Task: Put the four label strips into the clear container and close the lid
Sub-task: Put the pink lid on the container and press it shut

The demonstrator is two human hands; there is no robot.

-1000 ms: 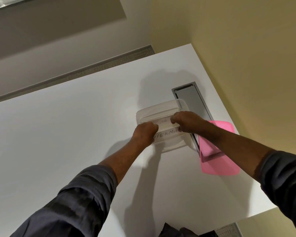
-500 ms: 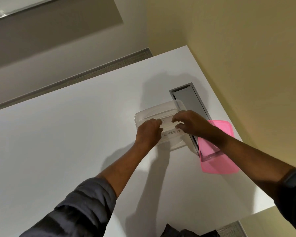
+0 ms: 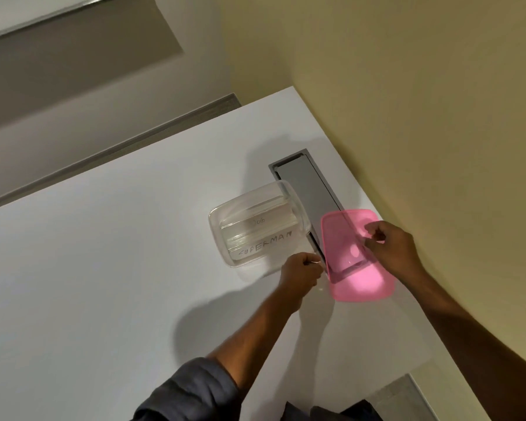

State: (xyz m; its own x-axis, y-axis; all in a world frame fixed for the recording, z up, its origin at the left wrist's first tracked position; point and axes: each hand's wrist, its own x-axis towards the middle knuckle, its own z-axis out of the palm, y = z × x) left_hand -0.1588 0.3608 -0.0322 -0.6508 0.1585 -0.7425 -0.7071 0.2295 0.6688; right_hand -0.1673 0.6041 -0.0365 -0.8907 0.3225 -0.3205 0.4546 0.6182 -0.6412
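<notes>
The clear container point(image 3: 217, 221) stands open on the white table, its right end over a metal slot. Inside lie label strips; one reads "SUPERMAN" point(image 3: 266, 244), another "DOG" point(image 3: 258, 221), and more strips show faintly under them. The translucent pink lid point(image 3: 357, 268) lies to the container's right, across the slot. My right hand point(image 3: 392, 247) pinches the lid's far right edge. My left hand point(image 3: 299, 270) sits with curled fingers at the lid's near left edge, just below the container's near right corner.
The grey metal slot cover point(image 3: 304, 180) is set into the white table point(image 3: 104, 268) beside the yellow wall on the right. The table's right edge runs close past the lid. Dark cloth point(image 3: 325, 413) shows at the bottom edge.
Both hands have left the inside of the container and moved right and nearer to the pink lid. The strips now lie uncovered in the container.
</notes>
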